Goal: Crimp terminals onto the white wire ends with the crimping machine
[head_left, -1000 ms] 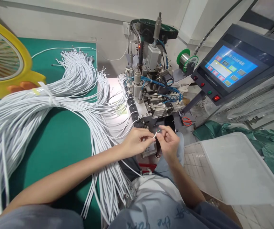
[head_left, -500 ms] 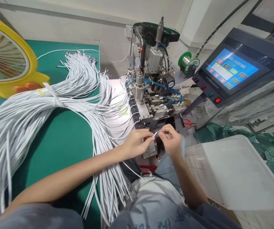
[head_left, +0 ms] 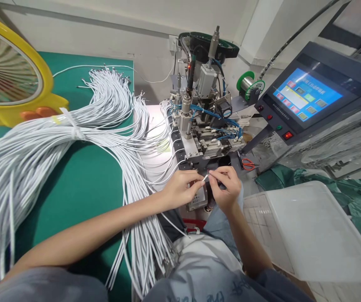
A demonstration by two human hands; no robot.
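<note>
Our L hand (head_left: pixel 183 186) pinches white cable end (head_left: pixel 205 178) steady; R hand (head_left: pixel 226 186) pinches its wires, prob. for fine control.

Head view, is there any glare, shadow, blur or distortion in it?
Head view: a pale streak of glare crosses the upper left of the screen; the pinkish sheet is brightly lit; shadow darkens the green tabletop near the left forearm; wide-angle stretch shows towards the edges; the wire ends at the hands look too small and soft to read clearly.
</note>
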